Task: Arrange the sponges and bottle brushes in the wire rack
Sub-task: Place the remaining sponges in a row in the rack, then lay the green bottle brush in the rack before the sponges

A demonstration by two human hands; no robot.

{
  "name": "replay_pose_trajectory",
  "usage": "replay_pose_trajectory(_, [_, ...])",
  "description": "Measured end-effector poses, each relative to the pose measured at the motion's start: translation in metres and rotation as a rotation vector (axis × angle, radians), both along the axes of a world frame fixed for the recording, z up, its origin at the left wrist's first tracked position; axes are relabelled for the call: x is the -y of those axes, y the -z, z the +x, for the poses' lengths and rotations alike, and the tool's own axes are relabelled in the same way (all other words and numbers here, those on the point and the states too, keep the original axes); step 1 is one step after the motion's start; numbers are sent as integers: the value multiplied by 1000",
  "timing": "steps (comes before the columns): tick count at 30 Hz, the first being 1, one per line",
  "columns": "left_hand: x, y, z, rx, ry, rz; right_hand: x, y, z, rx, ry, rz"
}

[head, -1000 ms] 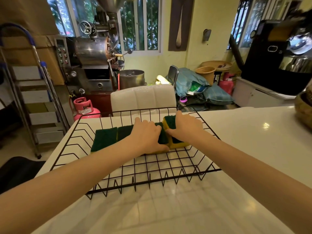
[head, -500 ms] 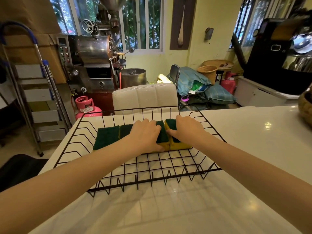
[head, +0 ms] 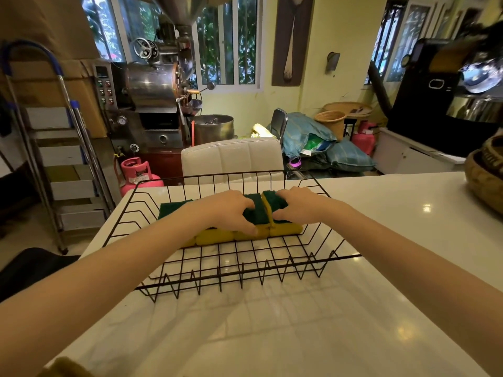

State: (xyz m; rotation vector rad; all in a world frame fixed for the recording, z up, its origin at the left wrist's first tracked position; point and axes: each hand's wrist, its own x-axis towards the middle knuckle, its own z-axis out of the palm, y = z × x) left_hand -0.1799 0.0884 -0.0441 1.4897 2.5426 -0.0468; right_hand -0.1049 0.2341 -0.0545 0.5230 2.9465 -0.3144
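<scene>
A black wire rack point(head: 245, 265) sits on the white countertop point(head: 353, 308). Inside it lies a row of yellow sponges with dark green scouring tops point(head: 215, 236), side by side across the far half. My left hand point(head: 226, 210) grips one sponge near the middle of the row, thumb on its yellow front edge. My right hand point(head: 302, 206) holds the rightmost sponge point(head: 287, 229), pressed against its neighbour. My left forearm hides part of the row. No bottle brush is visible.
A woven basket point(head: 481, 178) stands at the counter's right edge. Behind the counter is a white padded chair back point(head: 231, 159), a pink gas cylinder point(head: 137, 175), a metal roaster machine point(head: 152, 104) and a step ladder point(head: 54, 148).
Both hands have kept hold of the sponges and nudged them closer together; the sponges' yellow front sides now show more. The view shifted slightly.
</scene>
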Motion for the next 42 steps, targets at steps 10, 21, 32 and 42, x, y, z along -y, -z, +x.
replay_pose_trajectory(10, [59, -40, 62, 113, 46, 325, 49, -48, 69, -319, -125, -270])
replay_pose_trajectory(21, [125, -4, 156, 100, 167, 428, 109, -22, 174, -366, -248, -369])
replay_pose_trajectory(32, [158, 24, 171, 195, 100, 122, 118, 17, 228, 190, -274, -239])
replay_pose_trajectory(42, [159, 30, 169, 175, 47, 139, 123, 19, 230, 211, -317, -135])
